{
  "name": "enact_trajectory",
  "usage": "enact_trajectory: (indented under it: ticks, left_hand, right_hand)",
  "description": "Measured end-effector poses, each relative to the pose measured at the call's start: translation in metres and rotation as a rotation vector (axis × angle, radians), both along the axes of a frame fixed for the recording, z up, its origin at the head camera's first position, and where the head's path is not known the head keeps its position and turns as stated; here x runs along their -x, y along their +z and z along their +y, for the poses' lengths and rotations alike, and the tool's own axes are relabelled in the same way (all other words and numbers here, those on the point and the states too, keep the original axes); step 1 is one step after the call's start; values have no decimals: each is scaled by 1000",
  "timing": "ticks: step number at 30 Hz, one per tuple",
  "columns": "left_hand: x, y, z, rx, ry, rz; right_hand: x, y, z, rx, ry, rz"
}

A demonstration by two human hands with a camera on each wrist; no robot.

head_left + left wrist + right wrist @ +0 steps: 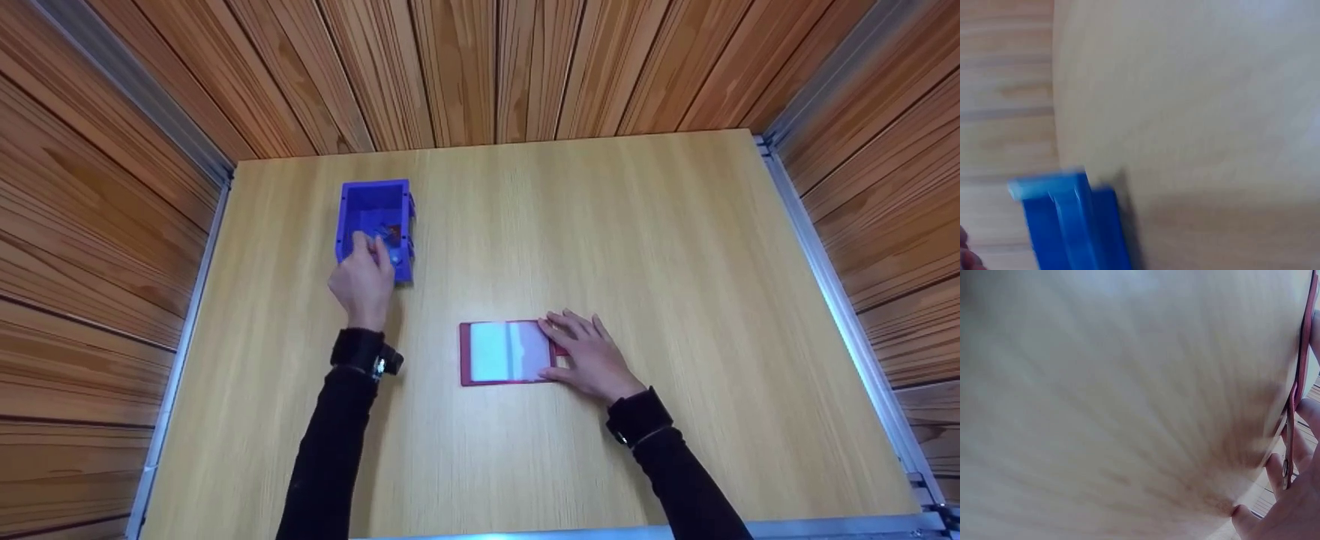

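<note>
My left hand (363, 281) is over the near end of a blue-purple plastic bin (375, 184), fingers bent down toward its inside. Whether they pinch anything is hidden. Small bluish and reddish-brown items (393, 232) lie in the bin, too small to name. On the table, a flat red card holder (466, 360) with a clear, shiny window lies sideways. My right hand (594, 363) rests at its right end, thumb on the near side and index finger on the far side, the others spread. A strap with a snap (1285, 468) shows beside those fingers in the right wrist view.
The pale wooden table (675, 262) is bordered by metal rails (832, 300) and wood-plank walls (465, 75). In the left wrist view, the bin's outer wall (1075, 225) stands at the bottom left, blurred.
</note>
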State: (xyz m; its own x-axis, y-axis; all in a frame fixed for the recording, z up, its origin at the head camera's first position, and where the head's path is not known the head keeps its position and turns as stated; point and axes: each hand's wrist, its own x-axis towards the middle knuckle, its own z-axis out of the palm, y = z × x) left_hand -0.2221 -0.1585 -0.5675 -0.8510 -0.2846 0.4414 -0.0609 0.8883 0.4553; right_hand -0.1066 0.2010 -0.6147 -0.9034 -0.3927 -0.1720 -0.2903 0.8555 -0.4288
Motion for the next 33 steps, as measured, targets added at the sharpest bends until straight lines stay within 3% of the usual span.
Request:
enact_trajectory:
  ticks: [2, 4, 6, 9, 11, 13, 16, 19, 33]
  left_hand:
    - [-14, 3, 15, 22, -124, 91]
    - [-28, 4, 32, 48, -296, 87]
    - [-41, 4, 49, 52, -494, -31]
    - [-60, -1, 72, 96, -782, -307]
    - [-69, -7, 83, 137, -912, -453]
    - [-76, -14, 90, 207, -992, -510]
    - [-84, -24, 97, 280, -1020, -521]
    - [-90, -32, 99, 295, -1020, -540]
    - [-91, -37, 105, 195, -997, -609]
  right_hand:
    - [0, 1, 1, -5, 0, -6]
    - [1, 1, 2, -10, -2, -3]
    - [0, 2, 3, -6, -8, 3]
    - [0, 1, 2, 8, -11, 13]
    - [-1, -1, -1, 18, -7, 7]
    - [-1, -3, -3, 18, 2, 2]
    - [-1, -5, -5, 12, 7, -6]
    - [-2, -5, -4, -1, 5, -3]
    - [-1, 2, 3, 11, 11, 11]
